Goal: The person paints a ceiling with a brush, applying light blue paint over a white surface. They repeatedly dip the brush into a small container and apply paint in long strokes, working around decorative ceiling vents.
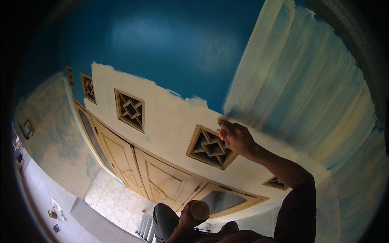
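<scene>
1. The right hand is raised overhead on an outstretched arm in a dark sleeve; its fingers are curled together around a small object that is mostly hidden, so I cannot tell what it pinches; the fingertips touch the cream-painted wall.
2. Just below and to the left of that hand, touching its knuckles in the view, sits a diamond-shaped vent with a star lattice; a 2nd vent lies well to the hand's left; 2 smaller ones sit farther left still.
3. Directly above the hand the cream paint ends in a ragged edge against a glossy blue ceiling; to the hand's right a streaky cream and blue surface rises.
4. The left hand is held low, well below the right hand; its fingers wrap around a round tan container, seen end-on.
5. Below the vents, to the left of the low hand, stand panelled cream doors; a tiled floor lies beneath them.
</scene>
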A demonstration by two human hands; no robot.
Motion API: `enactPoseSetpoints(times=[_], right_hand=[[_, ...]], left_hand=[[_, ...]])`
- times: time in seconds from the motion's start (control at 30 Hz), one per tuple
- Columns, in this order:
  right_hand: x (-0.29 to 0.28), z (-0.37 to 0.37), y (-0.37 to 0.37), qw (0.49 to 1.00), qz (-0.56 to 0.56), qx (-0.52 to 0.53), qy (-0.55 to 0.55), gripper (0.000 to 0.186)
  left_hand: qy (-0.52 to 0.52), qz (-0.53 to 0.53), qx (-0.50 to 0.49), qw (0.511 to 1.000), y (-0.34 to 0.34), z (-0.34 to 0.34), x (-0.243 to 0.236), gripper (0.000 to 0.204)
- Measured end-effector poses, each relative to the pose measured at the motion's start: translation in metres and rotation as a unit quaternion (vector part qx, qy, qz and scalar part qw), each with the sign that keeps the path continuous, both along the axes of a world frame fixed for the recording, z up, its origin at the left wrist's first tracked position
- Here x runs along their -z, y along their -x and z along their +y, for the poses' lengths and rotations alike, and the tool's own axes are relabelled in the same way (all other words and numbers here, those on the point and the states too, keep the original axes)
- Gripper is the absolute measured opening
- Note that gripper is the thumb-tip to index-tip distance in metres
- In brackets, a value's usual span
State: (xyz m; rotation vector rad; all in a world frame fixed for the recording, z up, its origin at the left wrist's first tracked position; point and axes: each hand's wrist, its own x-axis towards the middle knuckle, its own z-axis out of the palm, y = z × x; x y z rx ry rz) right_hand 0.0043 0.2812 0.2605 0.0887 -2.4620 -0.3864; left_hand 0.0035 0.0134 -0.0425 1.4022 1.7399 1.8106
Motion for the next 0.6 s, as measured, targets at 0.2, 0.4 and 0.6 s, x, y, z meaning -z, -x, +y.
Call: enactPoseSetpoints(times=[0.2, 0.4, 0.6], right_hand=[[-0.133, 0.024, 0.030, 0.995, 0.058, 0.085, 0.007, 0.023], [-0.345, 0.015, 0.018, 0.951, 0.252, 0.102, -0.150, 0.023], [-0.357, 0.011, 0.034, 0.929, 0.278, 0.022, -0.244, 0.016]], left_hand=[[-0.006, -0.004, -0.030, 1.000, 0.003, -0.008, 0.013, 0.078], [0.001, -0.049, -0.050, 0.998, -0.001, 0.000, -0.003, 0.063], [-0.002, -0.028, -0.046, 0.999, 0.001, 0.003, -0.008, 0.067]])
